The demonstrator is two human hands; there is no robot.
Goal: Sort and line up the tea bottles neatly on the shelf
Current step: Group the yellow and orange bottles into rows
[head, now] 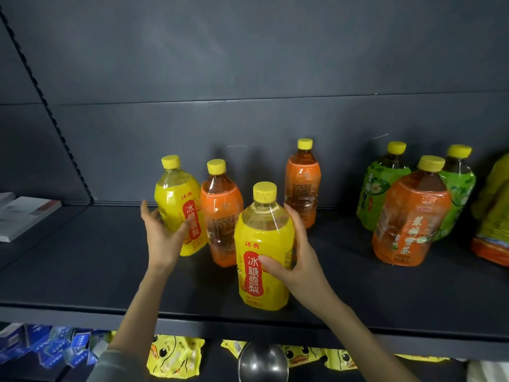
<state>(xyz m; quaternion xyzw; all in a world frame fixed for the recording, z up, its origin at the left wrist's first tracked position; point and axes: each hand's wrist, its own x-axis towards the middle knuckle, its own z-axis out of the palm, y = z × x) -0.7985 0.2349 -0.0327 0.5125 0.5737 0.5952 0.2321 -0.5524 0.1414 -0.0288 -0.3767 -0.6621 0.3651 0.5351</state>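
Observation:
My right hand (298, 260) grips a yellow-labelled bottle (261, 244) standing near the front edge of the dark shelf (82, 260). Fingers and thumb of my left hand (162, 232) wrap round a second yellow bottle (179, 199) further back on the left. Two orange-labelled bottles stand behind, one (221, 213) between the yellow ones and one (303, 183) at the back. To the right, another orange bottle (410, 213) stands in front of two green-labelled bottles (380, 186) (457, 191). All have yellow caps.
White boxes (24, 213) lie on the shelf at far left. A yellow and orange package (493, 216) sits at the right edge. On the shelf below are blue packs (46, 346) and yellow duck-print bags (173, 357). A round metal object (263, 362) shows at the bottom.

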